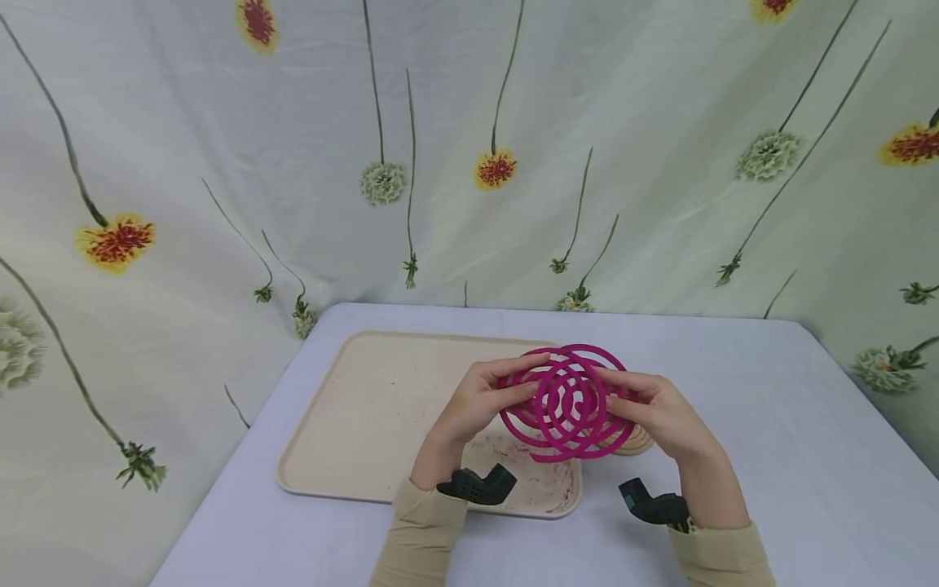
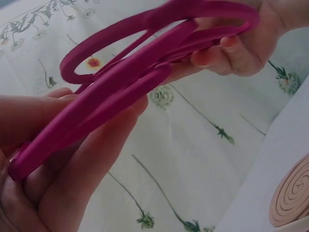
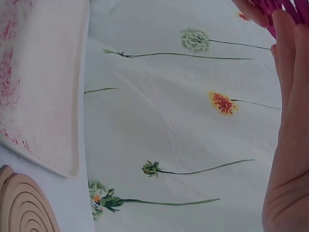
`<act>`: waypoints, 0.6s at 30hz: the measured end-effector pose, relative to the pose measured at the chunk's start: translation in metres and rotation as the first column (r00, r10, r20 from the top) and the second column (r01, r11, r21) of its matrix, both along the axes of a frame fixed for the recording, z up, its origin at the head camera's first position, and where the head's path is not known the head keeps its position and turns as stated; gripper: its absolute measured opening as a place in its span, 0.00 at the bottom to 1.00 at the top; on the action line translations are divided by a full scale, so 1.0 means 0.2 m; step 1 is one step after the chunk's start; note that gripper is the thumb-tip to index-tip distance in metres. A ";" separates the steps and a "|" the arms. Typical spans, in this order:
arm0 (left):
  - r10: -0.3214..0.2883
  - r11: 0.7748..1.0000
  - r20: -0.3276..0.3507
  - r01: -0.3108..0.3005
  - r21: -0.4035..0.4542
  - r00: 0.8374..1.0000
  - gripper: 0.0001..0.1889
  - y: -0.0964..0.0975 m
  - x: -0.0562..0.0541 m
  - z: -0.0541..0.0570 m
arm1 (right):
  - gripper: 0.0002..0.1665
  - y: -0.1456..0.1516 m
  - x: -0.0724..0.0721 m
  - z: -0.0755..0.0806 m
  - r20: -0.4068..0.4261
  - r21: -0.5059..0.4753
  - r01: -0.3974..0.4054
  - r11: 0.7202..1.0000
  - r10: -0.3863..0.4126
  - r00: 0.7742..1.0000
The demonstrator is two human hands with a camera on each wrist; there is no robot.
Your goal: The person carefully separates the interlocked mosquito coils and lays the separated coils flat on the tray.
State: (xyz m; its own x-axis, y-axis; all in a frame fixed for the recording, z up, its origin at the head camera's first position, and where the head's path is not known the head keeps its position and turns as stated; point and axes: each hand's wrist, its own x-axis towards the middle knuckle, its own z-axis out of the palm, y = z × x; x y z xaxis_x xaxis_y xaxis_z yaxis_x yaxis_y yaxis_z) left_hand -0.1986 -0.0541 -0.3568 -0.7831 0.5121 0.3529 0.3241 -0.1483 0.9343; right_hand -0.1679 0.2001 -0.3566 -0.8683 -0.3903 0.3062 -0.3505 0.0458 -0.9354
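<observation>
Two magenta mosquito coils (image 1: 579,409) appear to overlap, held up above the table between both hands. My left hand (image 1: 477,399) pinches their left side between thumb and fingers. The right hand (image 1: 671,412) grips the right side in the same way. Seen edge-on in the left wrist view, the magenta coils (image 2: 111,82) spread apart at a slant, their loops crossing. Only a bit of magenta coil (image 3: 289,9) shows past the right hand (image 3: 299,125) in the right wrist view. Whether the loops are still interlocked I cannot tell.
A beige tray (image 1: 381,408) lies on the white table (image 1: 741,399), with magenta smears in its near right corner. Beside its right edge, partly behind the held coils, are tan coils (image 1: 637,443). A flower-printed cloth (image 1: 469,98) hangs behind.
</observation>
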 end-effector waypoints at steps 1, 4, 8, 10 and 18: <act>0.006 1.000 -0.003 -0.006 0.007 1.000 0.21 0.00 0.00 0.00 | 0.24 0.00 0.00 0.00 -0.004 0.009 0.016 1.000 -0.016 1.000; 0.041 0.998 -0.025 -0.040 0.057 0.999 0.21 0.02 0.01 0.00 | 0.24 -0.03 0.00 0.00 -0.014 0.000 0.084 0.996 -0.084 0.996; 0.088 0.987 -0.045 -0.080 0.142 0.995 0.20 0.06 0.01 0.00 | 0.23 -0.07 0.01 0.00 0.009 -0.076 0.146 0.986 -0.146 0.989; 0.119 0.979 -0.031 -0.112 0.172 0.992 0.20 0.07 0.02 0.00 | 0.23 -0.08 0.01 0.00 0.022 -0.133 0.160 0.978 -0.158 0.987; 0.178 0.962 0.015 -0.178 0.208 0.984 0.20 0.11 0.05 0.01 | 0.24 -0.09 0.01 0.00 0.020 -0.200 0.166 0.966 -0.165 0.986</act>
State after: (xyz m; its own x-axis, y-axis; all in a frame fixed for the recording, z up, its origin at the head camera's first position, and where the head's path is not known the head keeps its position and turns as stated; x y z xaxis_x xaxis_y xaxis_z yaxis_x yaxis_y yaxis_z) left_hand -0.1889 -0.0329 -0.3545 -0.8535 0.2796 0.4397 0.3660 -0.2789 0.8878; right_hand -0.1655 0.1818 -0.3562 -0.9167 -0.1719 0.3608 -0.3509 -0.0858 -0.9325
